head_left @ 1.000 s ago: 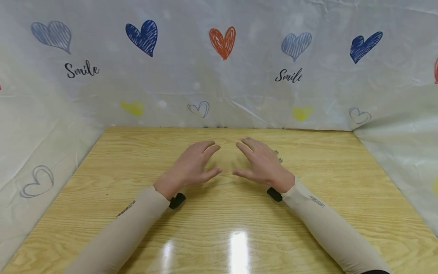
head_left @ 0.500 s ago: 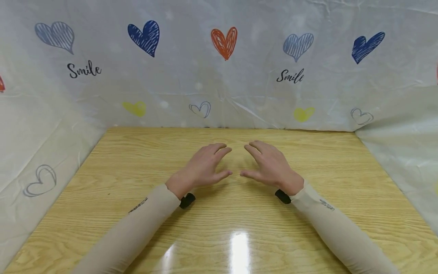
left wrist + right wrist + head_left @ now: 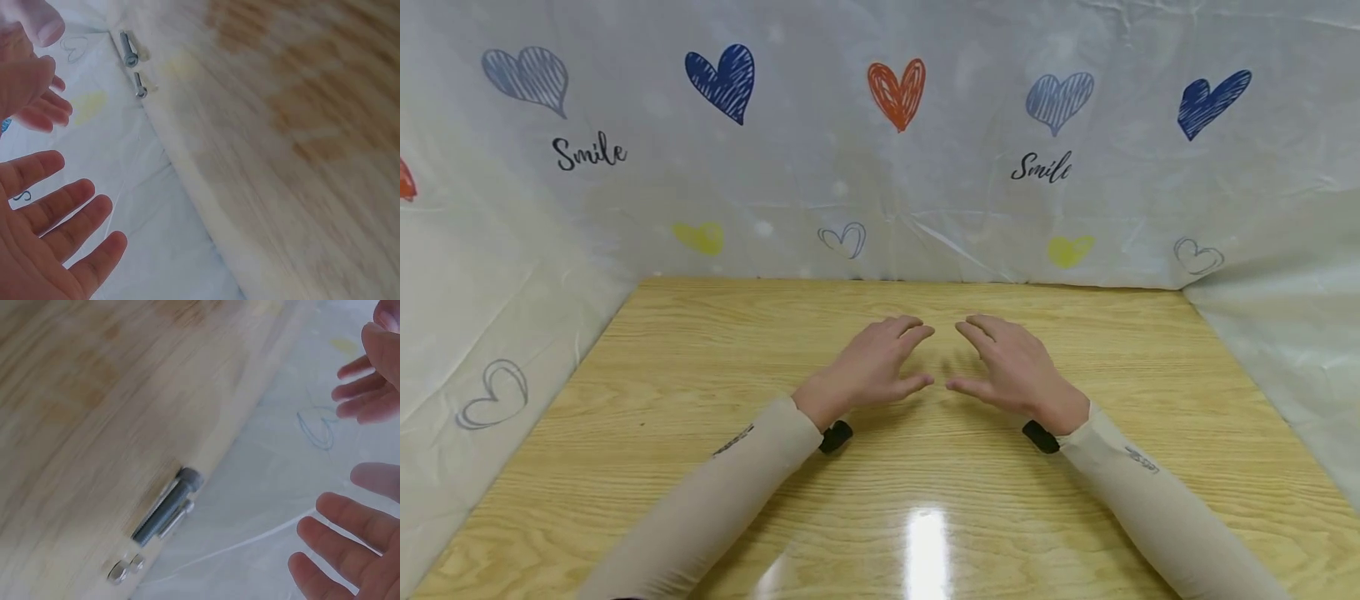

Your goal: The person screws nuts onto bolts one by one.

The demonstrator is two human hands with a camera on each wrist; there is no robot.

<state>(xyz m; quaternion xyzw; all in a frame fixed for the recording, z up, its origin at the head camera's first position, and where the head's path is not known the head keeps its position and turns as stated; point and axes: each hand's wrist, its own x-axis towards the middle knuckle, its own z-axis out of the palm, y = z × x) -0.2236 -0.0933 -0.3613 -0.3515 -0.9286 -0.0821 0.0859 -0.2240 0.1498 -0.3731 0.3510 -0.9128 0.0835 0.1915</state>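
In the head view, my left hand (image 3: 874, 365) and right hand (image 3: 1021, 368) hover over the wooden table, palms facing each other, fingers relaxed and nothing held. A narrow gap separates their fingertips. The right wrist view shows a thick dark bolt (image 3: 167, 507) on the table, with a thinner silver bolt (image 3: 177, 519) close alongside. Two nuts, one larger (image 3: 117, 572) and one smaller (image 3: 137, 563), lie near the bolts' ends. From the left wrist, the larger bolt (image 3: 129, 51) and the smaller bolt (image 3: 139, 86) appear too. In the head view, the right hand hides this hardware.
The wood-grain table (image 3: 700, 367) runs back to a white cloth backdrop (image 3: 955, 192) printed with hearts and "Smile". More cloth (image 3: 467, 308) borders the left side and the right. Both forearms wear beige sleeves, with a black wrist device (image 3: 837, 436) under the left wrist.
Both hands have shifted right in the head view, staying apart and relaxed. Two small shiny pieces, seen beside the right hand a second ago, are now hidden behind it.
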